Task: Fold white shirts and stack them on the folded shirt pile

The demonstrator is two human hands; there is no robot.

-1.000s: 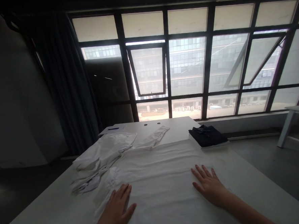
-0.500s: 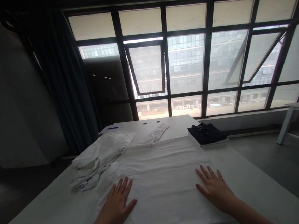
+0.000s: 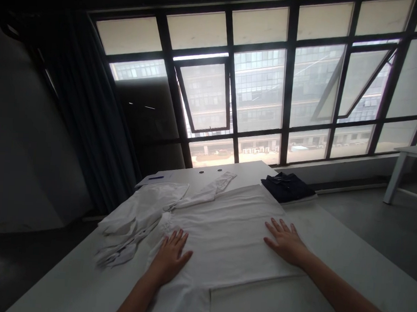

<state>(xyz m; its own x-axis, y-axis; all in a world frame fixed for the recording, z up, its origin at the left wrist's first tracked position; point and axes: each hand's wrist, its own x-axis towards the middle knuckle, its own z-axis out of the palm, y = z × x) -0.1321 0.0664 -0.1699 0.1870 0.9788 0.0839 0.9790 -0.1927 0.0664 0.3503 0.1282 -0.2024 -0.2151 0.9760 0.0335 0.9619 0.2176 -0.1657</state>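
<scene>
Right now, the left hand (image 3: 170,257) and the right hand (image 3: 286,243) are lying spread flat on a white shirt (image 3: 224,237), their fingers fanned apart and pinching nothing. The left hand is pressing near the shirt's left side, while the right hand is resting close to its right edge. The shirt is lying folded on a white table (image 3: 331,234), its folded edge running across just nearer than the hands, and a long sleeve (image 3: 209,192) is stretching toward the far end. Just left, a crumpled heap of white cloth (image 3: 134,222) is touching the shirt. A folded dark garment (image 3: 286,187) is sitting far right on the table, and a sheet of paper (image 3: 146,180) is lying far left under a blue pen (image 3: 156,177).
</scene>
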